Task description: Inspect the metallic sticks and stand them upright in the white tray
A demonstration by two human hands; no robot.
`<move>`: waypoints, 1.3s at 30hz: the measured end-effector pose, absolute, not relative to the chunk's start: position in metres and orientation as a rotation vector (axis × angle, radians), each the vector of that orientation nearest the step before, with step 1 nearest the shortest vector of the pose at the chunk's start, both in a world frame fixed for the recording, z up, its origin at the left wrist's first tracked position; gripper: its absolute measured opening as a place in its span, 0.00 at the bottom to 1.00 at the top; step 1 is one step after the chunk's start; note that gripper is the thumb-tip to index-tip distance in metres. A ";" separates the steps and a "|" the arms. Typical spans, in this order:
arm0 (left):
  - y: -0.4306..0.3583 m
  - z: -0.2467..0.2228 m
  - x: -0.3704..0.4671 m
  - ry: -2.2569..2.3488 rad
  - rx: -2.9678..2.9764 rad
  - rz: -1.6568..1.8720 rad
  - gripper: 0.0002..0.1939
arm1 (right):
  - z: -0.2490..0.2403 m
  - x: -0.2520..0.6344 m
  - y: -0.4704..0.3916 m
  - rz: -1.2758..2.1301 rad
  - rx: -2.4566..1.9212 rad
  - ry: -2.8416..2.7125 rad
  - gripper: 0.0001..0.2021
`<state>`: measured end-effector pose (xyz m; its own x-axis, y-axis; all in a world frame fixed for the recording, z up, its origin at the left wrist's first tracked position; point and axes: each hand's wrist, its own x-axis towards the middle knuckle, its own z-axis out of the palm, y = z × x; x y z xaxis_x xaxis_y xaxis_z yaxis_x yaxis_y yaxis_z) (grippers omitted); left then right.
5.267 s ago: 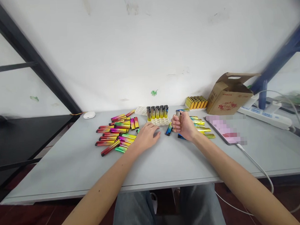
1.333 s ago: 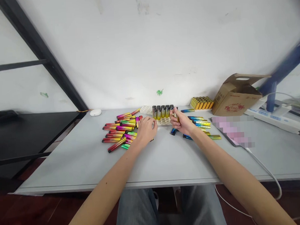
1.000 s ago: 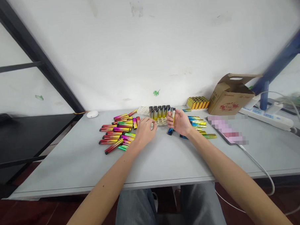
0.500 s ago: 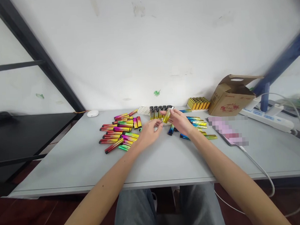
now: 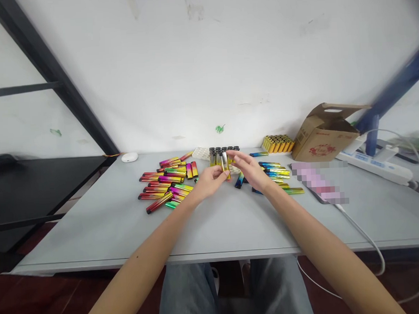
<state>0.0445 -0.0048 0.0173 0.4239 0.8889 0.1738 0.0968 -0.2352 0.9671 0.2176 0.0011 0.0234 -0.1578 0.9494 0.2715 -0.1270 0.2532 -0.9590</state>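
My left hand (image 5: 211, 181) pinches the lower end of a shiny silver and yellow tube (image 5: 225, 162), which stands nearly upright over the middle of the table. Just right of it, my right hand (image 5: 249, 170) has its fingers apart, close to the tube's upper part. Behind the hands are rows of similar black-topped tubes (image 5: 213, 158), partly hidden, in a pale tray (image 5: 200, 153). Many red, yellow, purple and green tubes (image 5: 155, 189) lie in a pile to the left. Blue and yellow tubes (image 5: 278, 172) lie to the right, partly behind my right hand.
At the back right, a pale tray holds upright yellow cylinders (image 5: 278, 144) beside an open cardboard box (image 5: 325, 138). Farther right are a phone (image 5: 315, 182) on a cable and a white power strip (image 5: 376, 166). A white case (image 5: 129, 157) sits back left.
The tube has moved left and turned more upright. It was in my right hand and is now pinched by my left hand; my right fingers have opened beside it.
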 end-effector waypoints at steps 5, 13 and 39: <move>-0.009 0.024 0.046 0.837 1.376 0.956 0.20 | 0.027 0.230 0.007 1.362 -0.793 -1.127 0.24; -0.010 0.031 0.043 0.706 1.089 0.932 0.11 | 0.025 0.236 0.008 1.427 -0.756 -0.997 0.29; -0.006 0.034 0.036 0.537 0.849 0.877 0.19 | 0.025 0.243 0.013 1.367 -0.785 -0.819 0.37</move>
<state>0.0364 -0.0063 0.0338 0.5448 0.8356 -0.0711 -0.4433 0.3589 0.8214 0.2430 0.0130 0.0253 0.0305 0.9987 0.0418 -0.5080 0.0515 -0.8598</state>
